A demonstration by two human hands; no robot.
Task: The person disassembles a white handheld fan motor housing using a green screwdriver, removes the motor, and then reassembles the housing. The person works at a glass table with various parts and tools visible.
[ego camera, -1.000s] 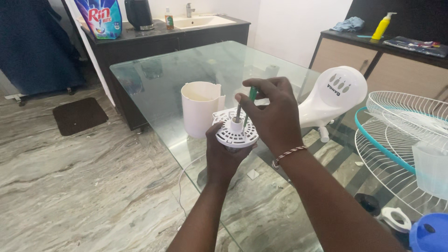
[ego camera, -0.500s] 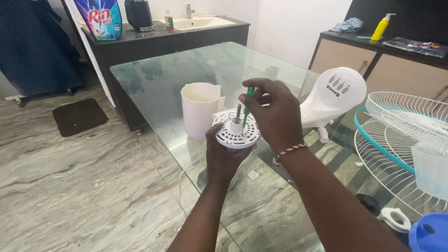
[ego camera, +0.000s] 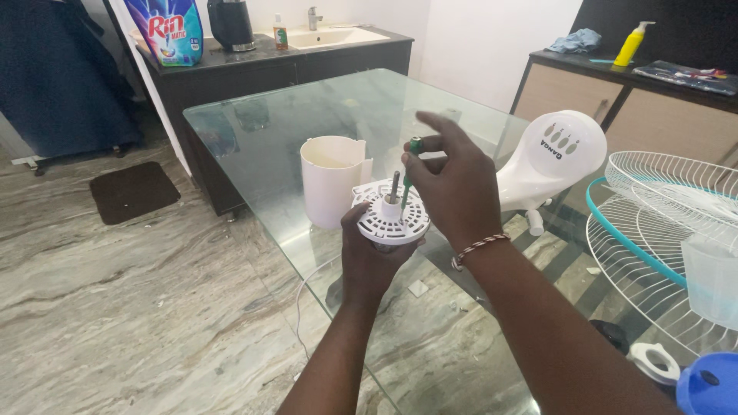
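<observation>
Left hand [ego camera: 369, 257] cups the motor [ego camera: 391, 217] from below, fingers wrapped round its body, white vented face up, shaft [ego camera: 394, 187] sticking out of the middle. Held in the air over the near edge of the glass table [ego camera: 277, 123]. Right hand [ego camera: 453, 188] pinches a green screwdriver [ego camera: 410, 169] near the handle top between thumb and fingers, index finger lifted clear and pointing away. Narrow pinch, not a full fist.

Screwdriver's long axis runs near upright, tilted a little: handle up by the right fingertips, tip down onto the vented face just right of the shaft. Whether the tip sits in a screw head I cannot tell. Motor's axis follows the shaft, pointing up and slightly toward the camera.

Risks, as I judge them:
- light pinch high on the handle, so the tip may skid off across the vents
- motor is only hand-held, so pushing down could rock it in the left palm or drop it on the glass
- a loose screw could fall through to the floor

Just beyond the left hand: white cup-shaped housing [ego camera: 332, 178]. Right of the right hand: white fan base [ego camera: 550, 157], then wire fan guards [ego camera: 669, 223].
</observation>
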